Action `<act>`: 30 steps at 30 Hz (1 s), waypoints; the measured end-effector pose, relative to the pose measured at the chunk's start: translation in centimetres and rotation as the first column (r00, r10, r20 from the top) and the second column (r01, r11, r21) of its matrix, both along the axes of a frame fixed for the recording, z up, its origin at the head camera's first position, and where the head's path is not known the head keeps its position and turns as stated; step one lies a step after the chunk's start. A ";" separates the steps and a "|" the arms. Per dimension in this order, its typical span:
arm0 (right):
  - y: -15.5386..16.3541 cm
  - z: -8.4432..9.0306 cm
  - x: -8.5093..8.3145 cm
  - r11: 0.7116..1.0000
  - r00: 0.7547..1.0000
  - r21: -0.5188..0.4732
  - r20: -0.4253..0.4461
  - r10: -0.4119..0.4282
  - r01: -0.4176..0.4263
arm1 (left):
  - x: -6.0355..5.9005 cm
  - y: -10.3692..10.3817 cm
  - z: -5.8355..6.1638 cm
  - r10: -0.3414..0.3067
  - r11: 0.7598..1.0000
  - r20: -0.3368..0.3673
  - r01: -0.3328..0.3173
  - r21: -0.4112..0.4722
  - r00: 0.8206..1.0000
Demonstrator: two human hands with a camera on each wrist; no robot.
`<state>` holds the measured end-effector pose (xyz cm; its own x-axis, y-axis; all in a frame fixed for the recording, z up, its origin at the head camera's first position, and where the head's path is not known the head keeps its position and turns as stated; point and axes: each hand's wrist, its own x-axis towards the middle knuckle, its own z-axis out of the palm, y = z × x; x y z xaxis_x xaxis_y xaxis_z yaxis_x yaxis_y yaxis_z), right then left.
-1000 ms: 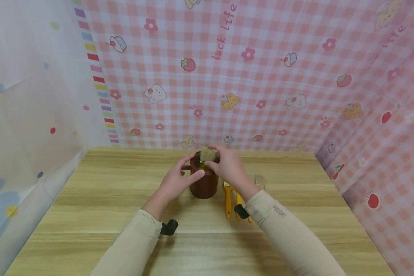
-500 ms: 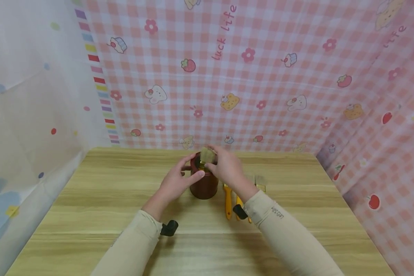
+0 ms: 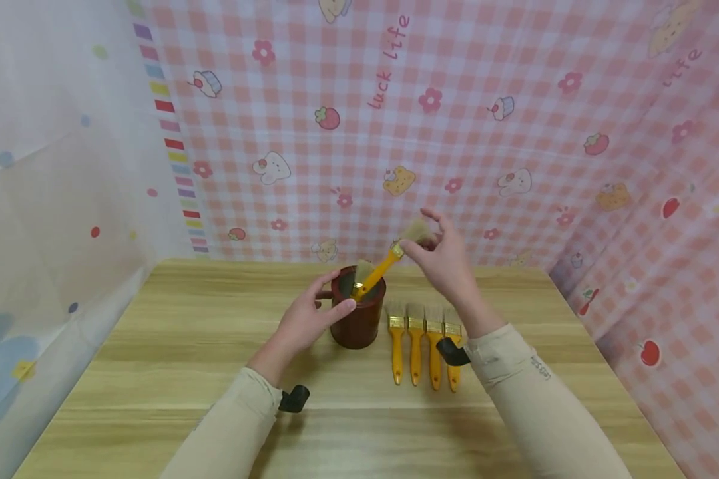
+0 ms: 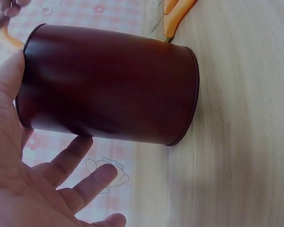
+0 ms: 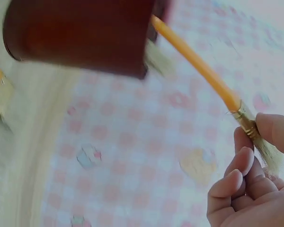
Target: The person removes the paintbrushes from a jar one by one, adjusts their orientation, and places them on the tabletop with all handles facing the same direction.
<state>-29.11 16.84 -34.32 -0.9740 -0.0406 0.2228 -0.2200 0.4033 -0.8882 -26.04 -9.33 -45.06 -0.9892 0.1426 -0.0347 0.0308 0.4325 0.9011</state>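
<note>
The left hand point(image 3: 302, 319) curls round the left wall of the dark red cup point(image 3: 357, 313), thumb against its rim and fingers spread along the far side; the cup stands upright near the middle of the desk point(image 3: 156, 372), toward the back edge. To its right, the right hand point(image 3: 446, 263) pinches a yellow-handled brush point(image 3: 379, 271) at its metal ferrule, bristles uppermost. The brush's long axis slants down-left from those fingertips, the handle end inside the cup (beside another brush point(image 3: 362, 269) standing there). Four more brushes point(image 3: 424, 342) lie side by side right of the cup, handles toward the front edge.
</note>
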 end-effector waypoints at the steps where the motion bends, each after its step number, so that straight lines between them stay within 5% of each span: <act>1: 1.0 0.3 0.0 0.999 1.000 -0.034 0.015 -0.012 0.012 | 0.0 0.0 0.0 -0.001 1.000 0.000 0.001 0.000 1.000; 6: 6.1 0.6 0.3 0.991 0.995 -0.100 0.059 -0.082 0.087 | 0.2 0.0 -0.2 -0.011 1.000 0.007 0.011 0.011 1.000; 13: 12.6 -2.0 0.5 0.988 0.981 0.052 0.122 -0.154 0.148 | 0.1 0.0 -0.2 -0.003 1.000 0.002 0.003 0.012 1.000; 19: 16.5 -5.0 1.1 0.978 0.962 0.192 0.238 -0.132 0.087 | 0.2 0.0 0.0 -0.004 1.000 0.004 0.004 0.006 1.000; 30: 18.0 -7.5 0.6 0.981 0.942 0.195 0.331 -0.060 -0.006 | 0.1 0.0 -0.1 -0.007 1.000 0.003 0.007 0.007 1.000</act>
<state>-28.48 34.87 -41.79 -0.9920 -0.0224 -0.1245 0.0892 0.5736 -0.8143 -25.97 -9.33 -45.17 -0.9880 0.1502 -0.0364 0.0315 0.4262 0.9041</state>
